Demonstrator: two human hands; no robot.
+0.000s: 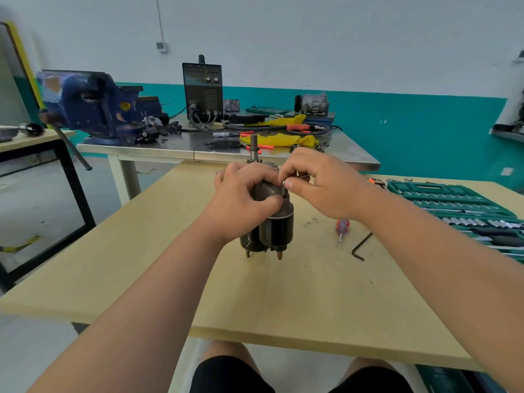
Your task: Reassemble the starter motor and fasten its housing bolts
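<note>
The dark starter motor (276,228) stands on end in the middle of the wooden table (283,302), its shaft pointing up and its terminals down. My left hand (241,199) grips the upper housing, thumb against the side. My right hand (317,182) pinches a small hex key (283,186) between thumb and fingers. The key's short leg points down into a bolt at the top of the housing. The bolt head is hidden by my fingers.
A second black hex key (360,247) and a red-handled screwdriver (342,227) lie right of the motor. An open green socket set (465,211) fills the table's right side. Behind stands a metal bench (181,146) with a blue vise (93,109), a welder (202,90) and cables.
</note>
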